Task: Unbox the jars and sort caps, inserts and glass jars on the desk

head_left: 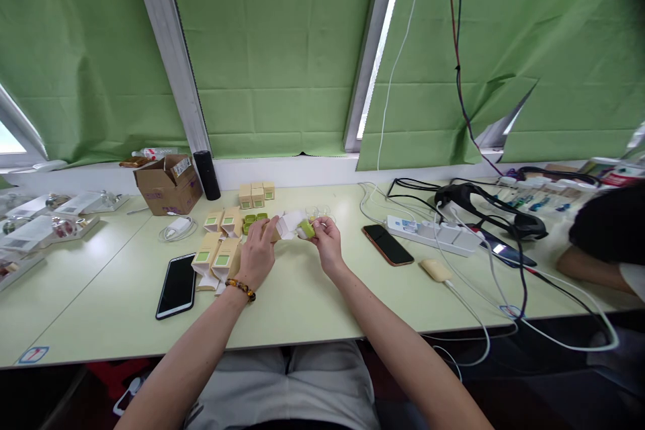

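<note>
My left hand (pixel 258 254), with a beaded bracelet on its wrist, is closed around a small beige cardboard box whose white inner flaps (pixel 289 224) stand open to the right. Between the fingertips of my right hand (pixel 328 243) is a small green-and-white container (pixel 306 229), held beside those flaps. Several green square pieces (pixel 255 220) sit just behind my left hand. Open beige boxes (pixel 222 259) with green labels stand left of that hand. Farther back is a group of closed small boxes (pixel 256 194). Clear round pieces (pixel 317 211) lie behind my right hand.
A black phone (pixel 176 285) lies at left, another phone (pixel 388 244) at right. A brown carton (pixel 168 186) and black cylinder (pixel 207 175) stand at the back. Rightward are a power strip (pixel 433 235), tangled cables, a black headset (pixel 484 208) and another person's arm (pixel 597 269).
</note>
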